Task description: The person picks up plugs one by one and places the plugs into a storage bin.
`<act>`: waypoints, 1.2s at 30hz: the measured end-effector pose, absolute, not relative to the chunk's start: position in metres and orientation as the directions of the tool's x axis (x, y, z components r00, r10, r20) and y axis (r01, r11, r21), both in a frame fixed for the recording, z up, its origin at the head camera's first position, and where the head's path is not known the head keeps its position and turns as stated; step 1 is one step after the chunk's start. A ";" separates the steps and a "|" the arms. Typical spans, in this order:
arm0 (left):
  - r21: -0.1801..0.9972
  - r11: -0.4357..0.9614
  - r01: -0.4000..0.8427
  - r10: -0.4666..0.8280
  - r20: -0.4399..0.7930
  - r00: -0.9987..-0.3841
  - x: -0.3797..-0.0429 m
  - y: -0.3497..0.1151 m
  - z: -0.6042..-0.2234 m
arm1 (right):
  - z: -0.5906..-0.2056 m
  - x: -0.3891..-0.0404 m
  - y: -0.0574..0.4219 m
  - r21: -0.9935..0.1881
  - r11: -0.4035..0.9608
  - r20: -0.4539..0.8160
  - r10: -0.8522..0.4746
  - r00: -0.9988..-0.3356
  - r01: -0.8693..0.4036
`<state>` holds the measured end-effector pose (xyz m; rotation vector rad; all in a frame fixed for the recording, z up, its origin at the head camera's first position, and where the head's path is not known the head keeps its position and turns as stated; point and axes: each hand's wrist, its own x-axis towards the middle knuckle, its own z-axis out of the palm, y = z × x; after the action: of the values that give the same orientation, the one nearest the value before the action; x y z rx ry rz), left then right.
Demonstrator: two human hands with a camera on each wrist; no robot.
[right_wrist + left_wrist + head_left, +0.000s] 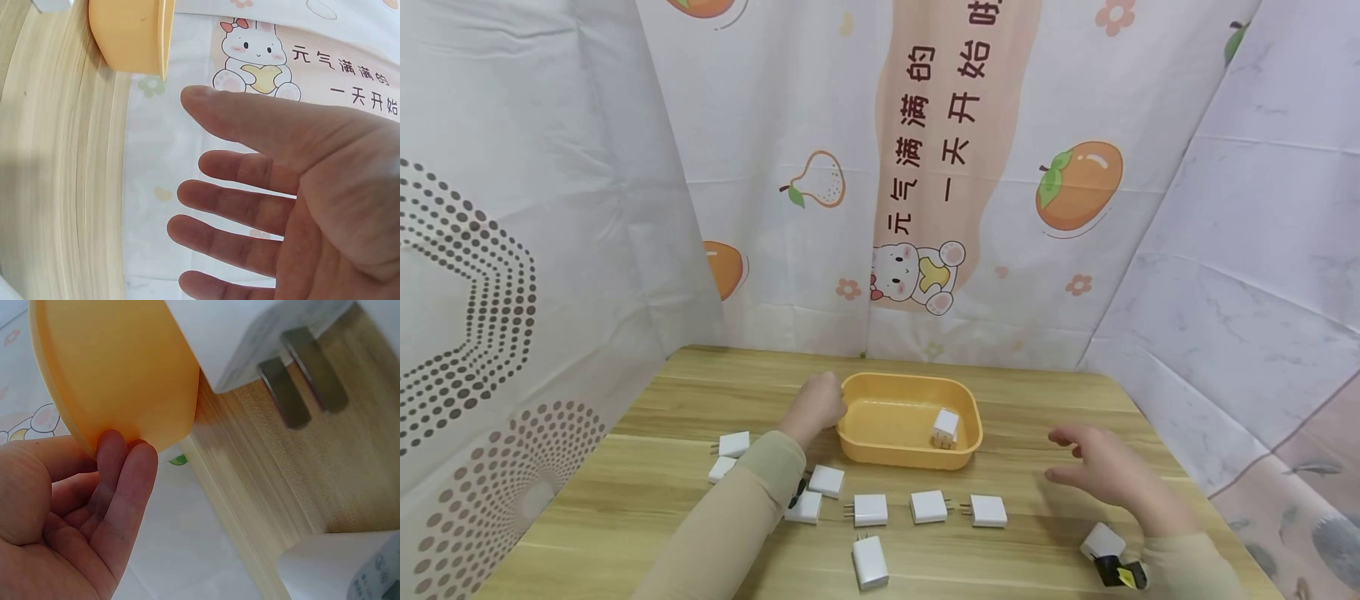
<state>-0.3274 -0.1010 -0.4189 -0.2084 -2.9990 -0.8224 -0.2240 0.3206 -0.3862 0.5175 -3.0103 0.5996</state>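
"What's filling the space beyond both hands?"

"A printed fabric backdrop [820,100] is hanging there, and beneath the hands a wooden table [1015,400] is stretching out."

"And the biggest thing on it?"

"A yellow tray [910,457]. It's sitting just right of the left hand [816,407], which is pinching its left rim between curled fingers."

"What's the right hand [1105,467] doing?"

"It's hovering well apart, off to the tray's right. Its fingers and thumb are spreading apart, holding nothing."

"Where are the plug adapters lying?"

"One white adapter [946,423] is resting inside the tray, at the end away from the left hand's grip. Two adapters [734,443] are lying close together left of the left sleeve [722,517], and another adapter [826,481] is lying just right of it."

"And between the hands?"

"Nearer the wearer than either grip, three adapters [929,506] are forming a loose row, with a lone adapter [870,563] lying in front."

"Down to the smallest?"

"In the left wrist view, two flat metal prongs [317,372] are sticking out of an adapter, to the right of the gripping fingers."
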 end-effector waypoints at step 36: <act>0.514 0.850 0.117 0.111 0.043 -0.993 -0.328 -0.097 -0.419 | -0.426 -0.200 0.359 -0.406 0.891 -0.123 -0.276 -0.953 -0.205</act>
<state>-0.3283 -0.0974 -0.4185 -0.1860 -3.0101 -0.8378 -0.2000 0.3589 -0.4264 0.4136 -3.2268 0.6606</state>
